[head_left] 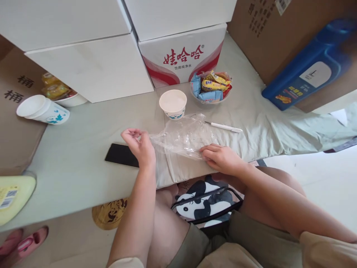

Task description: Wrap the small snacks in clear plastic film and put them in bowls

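A crumpled clear plastic bag [182, 136] lies on the cloth-covered surface in front of me, between both hands. My left hand [141, 149] is at the bag's narrowed left end, its fingers curled in and closed on it; the exact grip is partly hidden. At the bag's right near edge, my right hand [223, 159] has its fingers together, pinching the plastic. Under my left wrist is a black phone [121, 155], partly covered. A paper bowl [173, 104] with white contents or a pale inside stands just behind the bag. A white pen [224, 127] lies to its right.
A clear bowl of wrapped snacks [212, 91] stands behind the pen. Stacked paper cups [44, 109] lie on their side at the left. White boxes [184, 56] line the back. A blue bottle [306, 67] leans at right; a yellow bottle [15, 197] is near left.
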Action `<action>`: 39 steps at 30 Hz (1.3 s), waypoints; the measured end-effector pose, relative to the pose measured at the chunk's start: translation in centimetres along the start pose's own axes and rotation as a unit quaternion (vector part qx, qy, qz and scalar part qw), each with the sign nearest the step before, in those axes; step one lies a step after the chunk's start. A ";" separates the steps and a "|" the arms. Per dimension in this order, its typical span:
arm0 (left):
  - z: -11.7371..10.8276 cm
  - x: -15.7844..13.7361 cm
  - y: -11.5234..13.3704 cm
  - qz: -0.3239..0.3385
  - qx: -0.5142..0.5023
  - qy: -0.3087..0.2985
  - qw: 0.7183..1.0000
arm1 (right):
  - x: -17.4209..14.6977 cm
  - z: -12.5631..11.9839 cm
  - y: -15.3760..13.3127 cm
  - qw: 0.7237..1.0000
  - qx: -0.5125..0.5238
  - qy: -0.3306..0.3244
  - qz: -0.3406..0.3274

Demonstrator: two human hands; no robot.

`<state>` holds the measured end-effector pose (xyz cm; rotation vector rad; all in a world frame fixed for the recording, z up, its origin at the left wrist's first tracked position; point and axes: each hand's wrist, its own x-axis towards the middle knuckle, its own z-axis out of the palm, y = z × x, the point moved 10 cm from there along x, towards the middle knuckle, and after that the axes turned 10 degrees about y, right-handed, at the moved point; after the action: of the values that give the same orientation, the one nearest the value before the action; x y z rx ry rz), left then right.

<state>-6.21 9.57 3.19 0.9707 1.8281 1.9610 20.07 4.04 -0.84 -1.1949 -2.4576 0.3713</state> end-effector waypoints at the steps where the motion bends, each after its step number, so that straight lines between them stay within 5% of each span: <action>1: 0.6 -0.8 1.9 0.091 0.027 -0.049 0.994 | -0.1 -0.1 0.2 1.000 -0.006 0.000 0.006; 4: 4.5 -6.3 3.4 0.214 0.124 -0.331 0.911 | -0.1 -0.3 0.5 1.000 -0.019 -0.006 0.022; 7: 5.6 -9.0 0.7 0.137 0.199 -0.450 0.860 | 0.0 -0.3 1.1 0.998 -0.027 -0.021 0.052; 13: 4.3 -5.4 -1.9 -0.104 0.018 -0.332 0.937 | -0.5 -1.9 3.9 0.980 0.103 0.038 0.167; 19: 2.0 -2.0 -3.1 -0.162 -0.104 -0.187 0.963 | -1.2 -4.3 6.8 0.895 0.325 0.167 0.256; 21: 1.8 -1.9 -3.7 -0.168 -0.081 -0.194 0.963 | -1.5 -5.0 7.4 0.852 0.384 0.222 0.279; 25: 3.0 -4.3 -5.1 -0.234 -0.006 -0.309 0.922 | -1.7 -5.2 8.2 0.796 0.436 0.285 0.309; 30: 3.3 -4.8 -4.7 -0.227 0.002 -0.319 0.920 | -2.1 -4.6 8.9 0.774 0.442 0.302 0.337; 36: 3.1 -3.9 -4.7 -0.222 -0.021 -0.257 0.940 | -1.1 -4.2 7.7 0.796 0.462 0.255 0.296; 39: 3.0 -3.9 -4.9 -0.229 -0.007 -0.253 0.940 | -1.3 -3.7 8.2 0.797 0.434 0.256 0.333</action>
<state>-2.58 10.22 -2.63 0.8443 1.5595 1.2977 28.13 8.23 -1.07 -1.3951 -1.0791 1.0553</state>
